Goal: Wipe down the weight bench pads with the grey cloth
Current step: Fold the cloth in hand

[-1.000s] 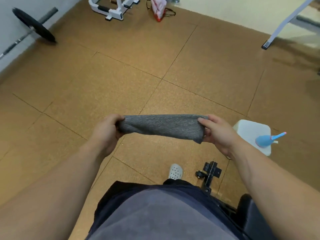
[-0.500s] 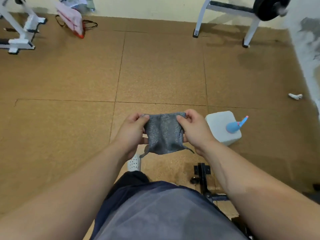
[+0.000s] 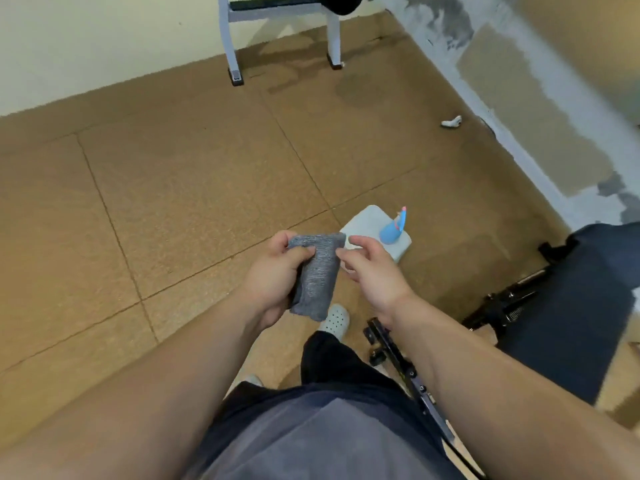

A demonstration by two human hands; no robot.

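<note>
The grey cloth is folded into a narrow strip and hangs in front of me at waist height. My left hand grips its upper left part with thumb and fingers. My right hand is right beside the cloth with its fingers apart, one fingertip close to the cloth's right edge, not clearly gripping it. A dark navy bench pad lies at the lower right, partly cut off by the frame edge. Its black metal frame runs beside my right forearm.
A white square container with a blue and pink spray nozzle stands on the cork floor just beyond my hands. A white rack stands at the back wall. A small white object lies near the right wall. My white clog shows below the cloth.
The view has swung to the right. The cloth went from stretched wide between both hands to folded narrow in my left hand, and my right hand has let go of it.
</note>
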